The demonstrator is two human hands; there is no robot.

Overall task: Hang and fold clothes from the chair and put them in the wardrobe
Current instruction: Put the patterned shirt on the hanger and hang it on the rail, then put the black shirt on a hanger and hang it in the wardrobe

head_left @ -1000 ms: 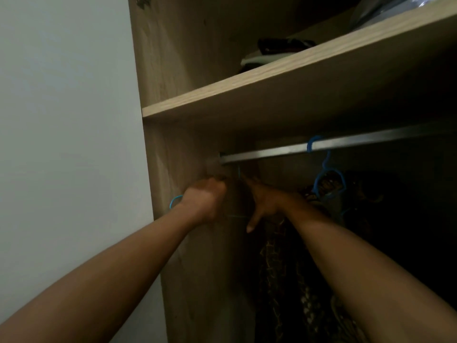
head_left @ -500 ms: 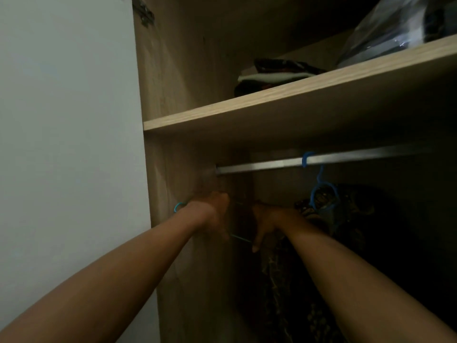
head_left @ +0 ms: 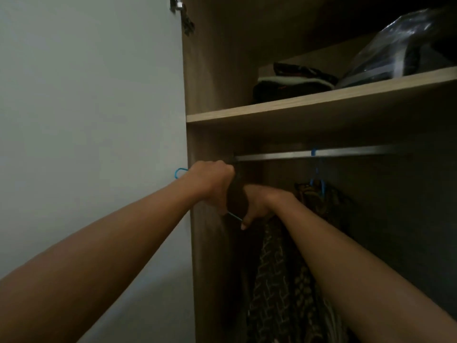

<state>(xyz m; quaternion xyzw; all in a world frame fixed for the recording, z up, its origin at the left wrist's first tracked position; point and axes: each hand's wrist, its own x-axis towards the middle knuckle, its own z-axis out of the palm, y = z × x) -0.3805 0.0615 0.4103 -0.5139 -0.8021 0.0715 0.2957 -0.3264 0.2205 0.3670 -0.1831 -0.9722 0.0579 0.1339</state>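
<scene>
Inside the open wardrobe, my left hand (head_left: 211,184) is closed around a blue hanger (head_left: 180,172), whose hook pokes out left of my wrist; a thin blue wire runs below to my right hand (head_left: 257,203). My right hand grips a dark patterned garment (head_left: 274,273) that hangs down beneath it. Both hands sit just under the left end of the metal rail (head_left: 272,157). A second blue hanger (head_left: 317,179) hangs on the rail to the right with another patterned garment (head_left: 326,201) on it.
A wooden shelf (head_left: 309,105) runs above the rail, bearing folded dark clothes (head_left: 294,80) and a clear plastic bag (head_left: 400,45). The wardrobe's side panel (head_left: 210,268) stands close on the left, with a pale door (head_left: 94,120) beyond it.
The view has tilted upward, showing more of the shelf. Both hands stay under the rail's left end, and the right hand has closed in nearer to the left.
</scene>
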